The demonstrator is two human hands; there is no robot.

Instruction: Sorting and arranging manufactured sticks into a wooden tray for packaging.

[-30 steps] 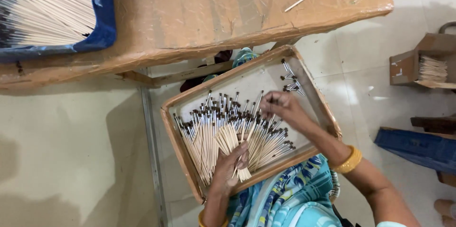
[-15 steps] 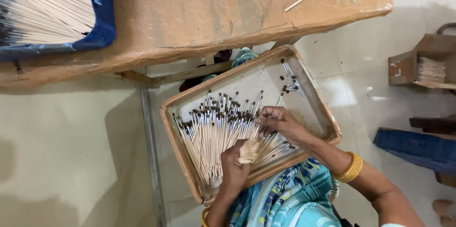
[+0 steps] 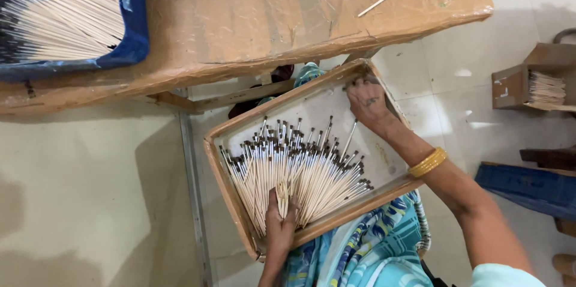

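Head view: our left hand (image 3: 280, 222) pinches a small bundle of brushes (image 3: 282, 191) by their pale wooden handles, inside the lap tray (image 3: 223, 170). Our right hand (image 3: 367, 102) reaches the tray's far corner; we cannot tell its grip. We judge the brushes light, thin, snappable.

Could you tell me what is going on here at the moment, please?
A person sits with a shallow cardboard tray on their lap, filled with a fan of thin pale sticks with dark tips. The left hand grips a small bunch of these sticks at the tray's near edge. The right hand, with gold bangles on its wrist, reaches into the tray's far corner. A brown table beyond holds a blue tray of more sticks.
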